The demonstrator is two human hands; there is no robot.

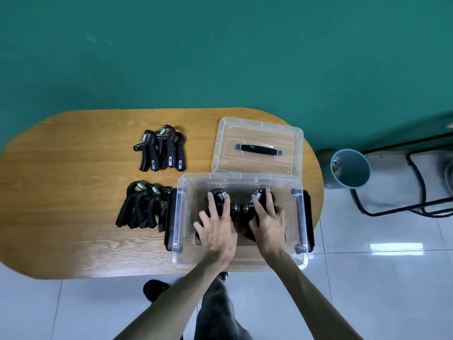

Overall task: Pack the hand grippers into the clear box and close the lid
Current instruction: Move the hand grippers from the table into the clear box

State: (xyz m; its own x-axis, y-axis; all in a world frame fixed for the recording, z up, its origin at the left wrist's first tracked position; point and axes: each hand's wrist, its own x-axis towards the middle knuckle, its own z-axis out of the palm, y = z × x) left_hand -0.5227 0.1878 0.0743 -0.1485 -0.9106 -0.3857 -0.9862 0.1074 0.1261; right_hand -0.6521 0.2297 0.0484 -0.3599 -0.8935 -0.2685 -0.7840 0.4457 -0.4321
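Note:
The clear box [180, 217] stands open at the table's front edge. Both my hands reach down inside it. My left hand [217, 227] lies with spread fingers on a black hand gripper [217, 192] on the box floor. My right hand [268, 220] lies the same way on a second black hand gripper [262, 193] beside it. The clear lid [257, 146], with a black handle, lies flat behind the box. Two piles of black hand grippers lie on the table left of the box, a near pile [141, 204] and a far pile [160, 148].
The oval wooden table [73, 192] stands against a green wall. A blue-grey bin [349, 168] and a black metal frame [416, 182] stand on the tiled floor to the right. My legs and a black shoe show below the table edge.

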